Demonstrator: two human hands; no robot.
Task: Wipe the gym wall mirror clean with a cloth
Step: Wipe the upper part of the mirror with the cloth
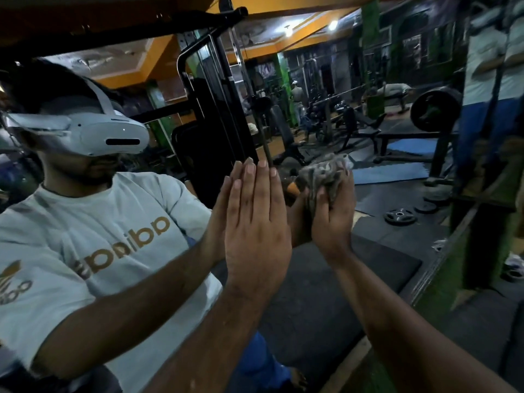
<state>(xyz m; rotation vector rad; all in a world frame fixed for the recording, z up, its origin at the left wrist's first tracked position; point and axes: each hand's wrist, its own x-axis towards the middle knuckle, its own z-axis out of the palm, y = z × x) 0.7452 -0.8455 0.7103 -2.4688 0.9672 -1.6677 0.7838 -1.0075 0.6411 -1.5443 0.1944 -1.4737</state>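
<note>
Your left hand (256, 222) lies flat against the mirror (326, 279), fingers straight, together and pointing up, palm on the glass and holding nothing; its reflection meets it fingertip to fingertip. Just to the right of it, your right hand (333, 214) is curled round a bunched grey cloth (326, 173) and presses it to the glass; the cloth sticks up above the fingers, its long axis running roughly upright, level with the left hand's fingertips; how far it spreads behind the palm you cannot tell. Both forearms rise from the lower edge and cover much of the lower middle of the glass.

Left of your left hand, the glass shows a person in a pale T-shirt (93, 245) with gold lettering and a white headset (93, 131); above the hand stands a black weight machine frame (215, 89). Right of the cloth, reflected dark floor mats (397, 228) carry a loose weight plate (399, 216); beyond that lie blue mats (391, 173), a bench (365, 129) and a loaded barbell plate (435, 109). Far right of the hands, a green-edged strip (465, 251) runs down at a slant, and past it a second figure in blue trousers (476, 131) appears, blurred. Farthest up, an orange ceiling (300, 35) carries two bright lights.
</note>
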